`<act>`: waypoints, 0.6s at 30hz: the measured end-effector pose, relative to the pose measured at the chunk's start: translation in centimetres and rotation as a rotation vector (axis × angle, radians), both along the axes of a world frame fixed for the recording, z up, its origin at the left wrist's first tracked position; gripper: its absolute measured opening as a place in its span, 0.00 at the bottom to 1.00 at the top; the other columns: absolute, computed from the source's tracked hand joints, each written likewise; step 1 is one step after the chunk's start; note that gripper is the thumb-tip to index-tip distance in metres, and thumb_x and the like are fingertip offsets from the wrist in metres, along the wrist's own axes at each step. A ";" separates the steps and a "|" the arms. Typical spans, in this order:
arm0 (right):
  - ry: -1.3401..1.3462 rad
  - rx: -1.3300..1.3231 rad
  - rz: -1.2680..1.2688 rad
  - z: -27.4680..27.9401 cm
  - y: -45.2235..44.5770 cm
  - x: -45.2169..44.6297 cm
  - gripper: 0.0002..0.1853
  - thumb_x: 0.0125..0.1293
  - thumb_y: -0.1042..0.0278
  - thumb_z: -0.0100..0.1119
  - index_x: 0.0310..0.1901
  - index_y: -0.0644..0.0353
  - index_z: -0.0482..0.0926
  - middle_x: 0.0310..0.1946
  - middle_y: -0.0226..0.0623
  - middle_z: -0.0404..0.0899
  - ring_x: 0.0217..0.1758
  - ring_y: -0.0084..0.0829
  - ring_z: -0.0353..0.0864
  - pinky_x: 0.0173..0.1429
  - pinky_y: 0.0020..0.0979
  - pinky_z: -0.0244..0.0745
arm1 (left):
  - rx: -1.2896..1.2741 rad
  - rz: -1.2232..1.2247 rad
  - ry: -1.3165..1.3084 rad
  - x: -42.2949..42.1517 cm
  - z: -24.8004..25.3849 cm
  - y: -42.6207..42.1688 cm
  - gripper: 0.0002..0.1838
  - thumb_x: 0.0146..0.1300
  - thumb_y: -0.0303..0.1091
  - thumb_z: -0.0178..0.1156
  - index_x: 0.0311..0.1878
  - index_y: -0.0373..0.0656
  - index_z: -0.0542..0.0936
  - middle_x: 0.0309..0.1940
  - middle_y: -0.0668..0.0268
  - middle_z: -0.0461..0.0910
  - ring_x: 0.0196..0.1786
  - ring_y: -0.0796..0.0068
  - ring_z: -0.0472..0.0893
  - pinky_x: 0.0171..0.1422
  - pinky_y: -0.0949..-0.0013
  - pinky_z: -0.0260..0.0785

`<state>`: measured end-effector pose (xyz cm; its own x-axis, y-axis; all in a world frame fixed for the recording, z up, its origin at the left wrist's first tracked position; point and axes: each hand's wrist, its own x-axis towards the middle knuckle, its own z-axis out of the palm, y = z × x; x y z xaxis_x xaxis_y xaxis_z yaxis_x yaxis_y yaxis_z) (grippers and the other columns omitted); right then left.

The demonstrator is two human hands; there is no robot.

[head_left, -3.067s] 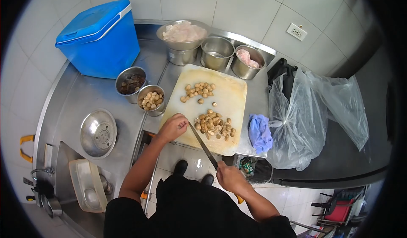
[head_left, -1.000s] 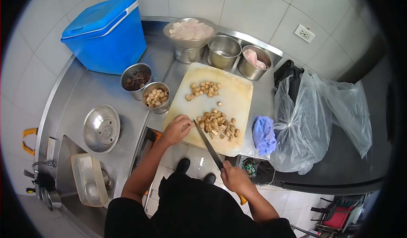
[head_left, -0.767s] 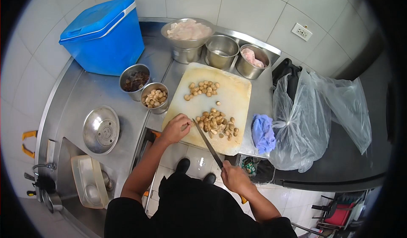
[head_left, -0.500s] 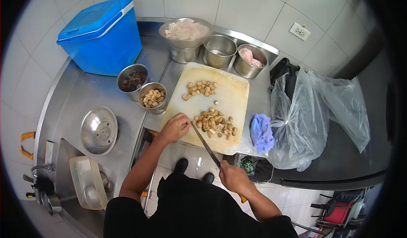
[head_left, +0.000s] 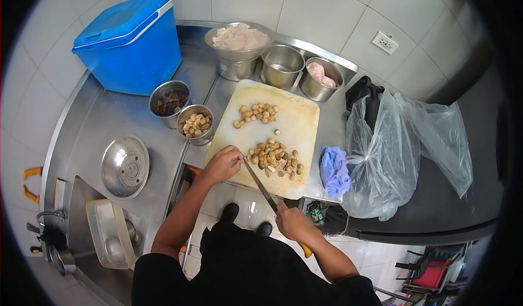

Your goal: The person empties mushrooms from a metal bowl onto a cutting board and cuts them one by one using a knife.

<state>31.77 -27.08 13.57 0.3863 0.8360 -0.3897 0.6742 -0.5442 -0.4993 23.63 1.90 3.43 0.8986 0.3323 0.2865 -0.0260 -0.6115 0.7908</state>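
My right hand (head_left: 294,222) is wrapped round the yellow-orange handle of a long knife (head_left: 260,184). The blade slants up and left over the near edge of a white cutting board (head_left: 223,137), its tip by the fingers of my left hand (head_left: 222,164). Those fingers are pinched together at the board's lower left; a small pale bit shows between them, too hidden to name. Just right of the knife tip lies a pile of brown mushrooms (head_left: 271,152), some cut. Farther back are a smaller group of mushrooms (head_left: 256,113) and a single mushroom (head_left: 277,132).
Left of the board stand a metal pot of pale mushroom pieces (head_left: 196,125) and a pot of dark pieces (head_left: 170,102). Behind are metal pots (head_left: 283,63) and a bowl of pale meat (head_left: 239,36). A purple cloth (head_left: 334,171) lies right, beside plastic bags (head_left: 387,159).
The knife and my right hand have shifted slightly up and left, bringing the tip closer to my left fingers. More of the handle's end shows below my right hand. The mushrooms look unchanged.
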 end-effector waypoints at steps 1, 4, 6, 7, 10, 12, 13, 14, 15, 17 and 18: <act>0.000 -0.001 0.001 0.1 -0.3 0.2 0.10 0.71 0.69 0.52 0.45 0.69 0.69 0.27 0.65 0.80 0.34 0.66 0.81 0.42 0.61 0.75 | 0.003 -0.004 -0.008 0.0 -0.1 0.0 0.08 0.60 0.20 0.63 0.43 0.35 0.80 0.44 0.58 0.80 0.43 0.64 0.85 0.49 0.67 0.79; 0.034 -0.015 0.020 0.8 -1.7 0.7 0.12 0.70 0.67 0.53 0.46 0.68 0.71 0.28 0.65 0.81 0.36 0.67 0.82 0.46 0.61 0.76 | -0.009 0.013 -0.023 0.0 -0.6 0.1 0.09 0.59 0.20 0.63 0.44 0.36 0.80 0.43 0.58 0.80 0.42 0.64 0.85 0.48 0.67 0.79; 0.062 0.077 0.007 1.0 -2.4 1.1 0.11 0.70 0.67 0.53 0.46 0.66 0.71 0.28 0.65 0.81 0.35 0.68 0.81 0.45 0.62 0.74 | -0.045 0.074 -0.006 0.4 -0.4 0.1 0.10 0.59 0.21 0.63 0.45 0.37 0.80 0.43 0.58 0.80 0.43 0.64 0.85 0.48 0.67 0.79; 0.123 0.101 -0.057 0.6 -2.8 1.1 0.10 0.71 0.67 0.53 0.46 0.65 0.71 0.27 0.66 0.79 0.34 0.69 0.79 0.43 0.63 0.73 | -0.088 0.132 0.015 0.9 -0.1 0.6 0.11 0.59 0.21 0.63 0.46 0.37 0.80 0.43 0.58 0.80 0.43 0.64 0.85 0.47 0.67 0.79; 0.184 0.117 -0.194 0.3 -3.5 1.0 0.10 0.72 0.65 0.53 0.46 0.64 0.71 0.26 0.66 0.79 0.34 0.69 0.80 0.43 0.63 0.73 | -0.021 0.299 -0.049 3.3 0.3 2.4 0.12 0.61 0.24 0.63 0.49 0.38 0.78 0.45 0.57 0.77 0.46 0.58 0.81 0.52 0.62 0.75; 0.130 0.135 -0.182 0.2 -3.5 1.0 0.09 0.74 0.65 0.52 0.44 0.63 0.71 0.26 0.58 0.81 0.34 0.62 0.83 0.41 0.56 0.76 | 0.025 0.353 0.002 5.2 -0.1 3.7 0.13 0.62 0.28 0.65 0.49 0.38 0.79 0.48 0.55 0.77 0.52 0.54 0.78 0.58 0.57 0.73; 0.080 0.148 -0.175 0.2 -3.6 1.0 0.09 0.76 0.66 0.51 0.42 0.63 0.70 0.26 0.50 0.84 0.34 0.55 0.86 0.40 0.48 0.80 | 0.104 0.392 0.021 6.1 -0.4 4.1 0.14 0.61 0.29 0.66 0.50 0.38 0.79 0.49 0.53 0.76 0.55 0.52 0.77 0.60 0.55 0.72; 0.077 0.150 -0.175 0.2 -3.6 1.0 0.09 0.76 0.66 0.51 0.42 0.63 0.70 0.26 0.50 0.84 0.34 0.55 0.86 0.40 0.48 0.80 | 0.183 0.431 0.040 6.9 -0.6 4.6 0.15 0.61 0.31 0.66 0.51 0.39 0.79 0.51 0.52 0.76 0.58 0.50 0.75 0.62 0.53 0.71; 0.069 0.116 -0.155 0.3 -3.4 0.8 0.08 0.75 0.65 0.51 0.42 0.62 0.71 0.26 0.50 0.84 0.34 0.55 0.86 0.40 0.48 0.80 | 0.186 0.431 0.037 7.4 -0.6 5.0 0.15 0.61 0.31 0.66 0.51 0.39 0.79 0.51 0.52 0.76 0.58 0.50 0.75 0.62 0.53 0.71; 0.098 0.091 -0.125 0.9 -3.0 0.5 0.09 0.75 0.64 0.52 0.44 0.61 0.71 0.27 0.54 0.83 0.35 0.59 0.85 0.41 0.53 0.78 | 0.178 0.354 0.202 8.3 -0.5 5.7 0.16 0.60 0.31 0.67 0.51 0.39 0.80 0.53 0.52 0.76 0.61 0.49 0.73 0.63 0.52 0.70; 0.098 0.094 -0.129 1.0 -2.7 0.4 0.09 0.75 0.64 0.52 0.44 0.61 0.71 0.27 0.54 0.83 0.35 0.59 0.85 0.41 0.53 0.78 | 0.181 0.350 0.201 8.6 -0.4 5.9 0.16 0.60 0.31 0.67 0.51 0.39 0.80 0.53 0.52 0.76 0.61 0.49 0.73 0.63 0.52 0.70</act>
<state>32.16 -29.75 14.59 0.4569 0.8162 -0.3536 0.5470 -0.5713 -0.6119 32.19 7.81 3.05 0.7849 0.5868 0.1991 0.3507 -0.6855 0.6380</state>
